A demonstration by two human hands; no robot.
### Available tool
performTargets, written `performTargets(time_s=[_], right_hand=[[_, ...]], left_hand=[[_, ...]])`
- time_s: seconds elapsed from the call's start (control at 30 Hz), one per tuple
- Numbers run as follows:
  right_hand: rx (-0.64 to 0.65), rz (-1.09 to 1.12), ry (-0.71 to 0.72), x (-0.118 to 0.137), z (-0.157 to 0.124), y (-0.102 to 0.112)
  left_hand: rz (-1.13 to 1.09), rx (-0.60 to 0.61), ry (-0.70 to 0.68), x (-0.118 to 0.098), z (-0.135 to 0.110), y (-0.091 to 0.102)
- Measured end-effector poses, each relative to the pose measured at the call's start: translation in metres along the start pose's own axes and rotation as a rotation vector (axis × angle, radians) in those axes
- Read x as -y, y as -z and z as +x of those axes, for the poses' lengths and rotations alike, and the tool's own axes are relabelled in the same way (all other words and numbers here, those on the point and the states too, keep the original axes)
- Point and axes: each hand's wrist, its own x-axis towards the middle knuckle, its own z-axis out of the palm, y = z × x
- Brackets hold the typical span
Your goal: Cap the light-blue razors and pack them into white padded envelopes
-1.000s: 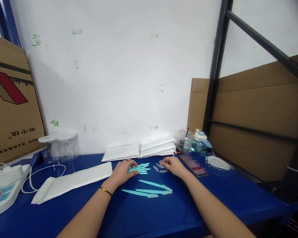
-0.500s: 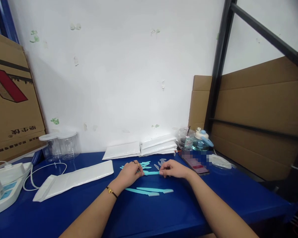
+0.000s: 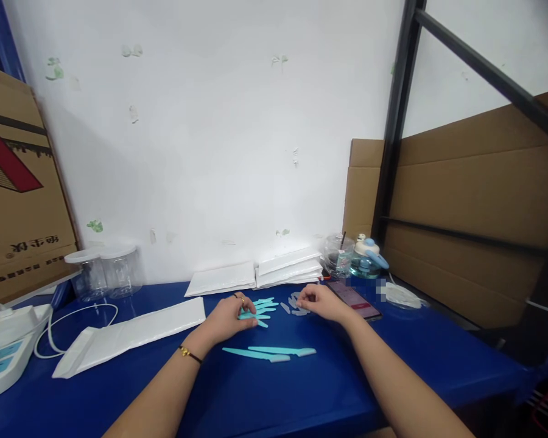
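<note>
Several turquoise eyebrow razors [image 3: 265, 303] lie in a loose fan on the blue table. My left hand [image 3: 235, 316] is at the near-left side of that fan, thumb and fingers closed round a razor whose end sticks out past the thumb. To the right is a small group of translucent grey blade caps [image 3: 285, 308]. Over it my right hand [image 3: 318, 302] is bent down with its fingertips pinched together; what they hold, if anything, is hidden. Nearer to me, two more razors with pale ends [image 3: 281, 351] lie side by side, apart from both hands.
A long white padded mailer [image 3: 132, 328] lies at left, more white mailers [image 3: 287, 267] along the wall. A phone [image 3: 356, 300], a plastic cup [image 3: 338, 255] and a teal bottle [image 3: 366, 261] stand right. Clear jars [image 3: 119, 271] and a power strip [image 3: 9, 359] are left.
My hands have moved apart from the razor they both held between them. The left went left to the razor fan, the right stays over the caps. The view shifted slightly.
</note>
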Motion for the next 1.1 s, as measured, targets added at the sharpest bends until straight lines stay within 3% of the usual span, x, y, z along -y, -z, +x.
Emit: performTargets(time_s=[0.07,0.17,0.27,0.53,0.7,0.93,1.1], right_hand=[[0.172,0.057,-0.004,0.004,-0.004,0.002],[0.541,0.129,-0.021,0.012,-0.011,0.004],[0.654,0.065,-0.001,0.017,-0.015,0.002],[0.474,-0.016,0.028,0.024,-0.015,-0.015],[0.442,-0.009,0.044,0.033,-0.014,-0.015],[0.282,-0.008,0.104,0.034,-0.008,-0.011],[0.188,-0.054,0.064,0.019,-0.006,-0.003]], left_hand=[[-0.066,0.139,-0.085,-0.011,-0.004,-0.004],[-0.097,0.291,-0.156,-0.023,-0.007,-0.011],[-0.035,0.303,-0.163,-0.026,-0.008,-0.013],[0.072,0.251,-0.179,-0.023,-0.005,-0.013],[0.114,0.215,-0.181,-0.019,-0.001,-0.016],[0.138,0.124,-0.15,-0.027,0.002,-0.002],[0.21,0.081,-0.052,-0.007,0.003,0.01]])
